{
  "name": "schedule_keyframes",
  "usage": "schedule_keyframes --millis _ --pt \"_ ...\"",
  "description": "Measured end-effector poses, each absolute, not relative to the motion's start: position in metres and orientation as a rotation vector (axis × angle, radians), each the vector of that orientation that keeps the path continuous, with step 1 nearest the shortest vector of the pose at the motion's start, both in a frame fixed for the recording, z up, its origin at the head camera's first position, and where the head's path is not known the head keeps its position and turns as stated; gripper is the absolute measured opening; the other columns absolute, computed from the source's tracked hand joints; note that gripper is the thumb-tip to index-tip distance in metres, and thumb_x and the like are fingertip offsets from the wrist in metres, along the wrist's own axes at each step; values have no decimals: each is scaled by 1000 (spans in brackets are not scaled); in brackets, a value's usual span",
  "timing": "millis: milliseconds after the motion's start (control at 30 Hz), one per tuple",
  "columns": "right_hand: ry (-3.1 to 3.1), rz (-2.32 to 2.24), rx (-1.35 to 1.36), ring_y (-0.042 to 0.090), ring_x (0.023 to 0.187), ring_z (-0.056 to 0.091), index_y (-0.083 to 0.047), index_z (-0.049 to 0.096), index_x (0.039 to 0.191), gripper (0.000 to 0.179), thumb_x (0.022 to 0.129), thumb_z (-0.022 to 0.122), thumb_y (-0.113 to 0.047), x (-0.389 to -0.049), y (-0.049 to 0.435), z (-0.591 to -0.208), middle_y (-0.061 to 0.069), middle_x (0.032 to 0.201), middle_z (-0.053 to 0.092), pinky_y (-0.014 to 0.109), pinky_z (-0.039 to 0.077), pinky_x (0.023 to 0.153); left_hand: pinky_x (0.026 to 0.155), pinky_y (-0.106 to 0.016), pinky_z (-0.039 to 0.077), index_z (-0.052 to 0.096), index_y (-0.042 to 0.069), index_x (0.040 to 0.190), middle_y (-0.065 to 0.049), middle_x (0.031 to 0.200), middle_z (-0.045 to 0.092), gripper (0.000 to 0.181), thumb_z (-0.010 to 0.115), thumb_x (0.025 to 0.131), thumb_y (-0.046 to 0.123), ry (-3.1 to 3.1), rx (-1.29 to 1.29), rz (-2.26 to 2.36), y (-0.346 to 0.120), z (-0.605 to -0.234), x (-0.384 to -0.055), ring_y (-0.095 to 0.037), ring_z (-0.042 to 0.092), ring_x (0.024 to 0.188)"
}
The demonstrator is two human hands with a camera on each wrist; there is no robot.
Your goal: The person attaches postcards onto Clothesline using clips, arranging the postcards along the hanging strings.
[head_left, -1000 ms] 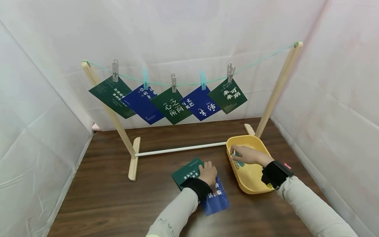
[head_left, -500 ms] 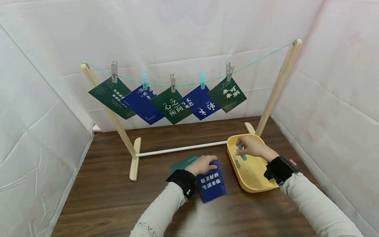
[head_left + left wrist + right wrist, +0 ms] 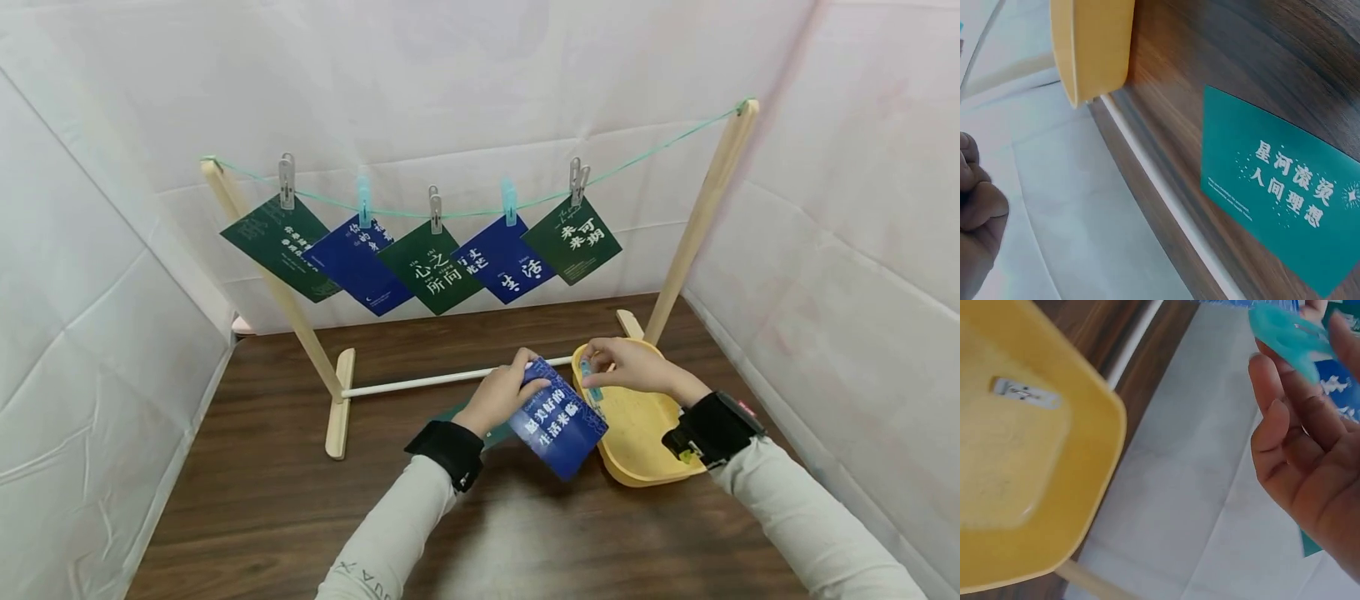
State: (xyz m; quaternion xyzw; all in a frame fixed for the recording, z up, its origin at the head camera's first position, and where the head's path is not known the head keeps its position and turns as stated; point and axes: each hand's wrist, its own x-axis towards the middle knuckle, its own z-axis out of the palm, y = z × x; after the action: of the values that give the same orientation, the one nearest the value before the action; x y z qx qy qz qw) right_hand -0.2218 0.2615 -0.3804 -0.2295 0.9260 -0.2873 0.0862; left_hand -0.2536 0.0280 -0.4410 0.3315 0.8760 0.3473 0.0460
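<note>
My left hand (image 3: 497,395) grips a blue card (image 3: 561,423) with white lettering by its upper corner, raised above the table and tilted. Between the thumb and fingers of my right hand (image 3: 632,367) is a light-blue clothespin (image 3: 1285,339), held over the far left side of the yellow basin (image 3: 637,446). A green card (image 3: 1279,187) with white lettering lies on the table beneath my left hand, partly covered in the head view. In the right wrist view, a clear-grey clothespin (image 3: 1025,394) lies inside the basin.
Several green and blue cards, such as the green middle card (image 3: 431,268), hang from a green string (image 3: 660,156) by clothespins. Wooden posts (image 3: 701,225) hold the string, with a white rod (image 3: 420,382) low between them. White cloth (image 3: 480,75) surrounds the table (image 3: 247,500).
My left hand has picked the blue card up off the table and carried it right, toward the basin. My right hand has lifted the light-blue clothespin and shifted slightly left.
</note>
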Motion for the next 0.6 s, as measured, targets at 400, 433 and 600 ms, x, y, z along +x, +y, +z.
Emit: schedule_keyframes --millis 400,433,600 --pt "2631 -897 -770 22 90 64 1 64 106 35 84 71 -25 -218 244 -375 11 100 67 28 55 77 65 -17 51 54 15 123 -5 90 71 32 48 98 33 2613 1145 1317 28 -428 -251 -10 66 72" --pt "2629 -905 -767 19 88 64 2 64 106 35 84 71 -24 -218 244 -375 11 99 68 27 55 77 63 -16 50 55 15 123 -6 88 70 31 49 97 32 2601 1122 1367 28 -428 -251 -11 64 71" --pt "2654 -915 -755 15 84 64 6 63 107 34 84 71 -18 -219 248 -372 14 99 68 26 56 76 65 -19 46 58 6 122 -18 91 68 31 57 95 22 2338 902 1726 24 -426 -251 -18 59 74"
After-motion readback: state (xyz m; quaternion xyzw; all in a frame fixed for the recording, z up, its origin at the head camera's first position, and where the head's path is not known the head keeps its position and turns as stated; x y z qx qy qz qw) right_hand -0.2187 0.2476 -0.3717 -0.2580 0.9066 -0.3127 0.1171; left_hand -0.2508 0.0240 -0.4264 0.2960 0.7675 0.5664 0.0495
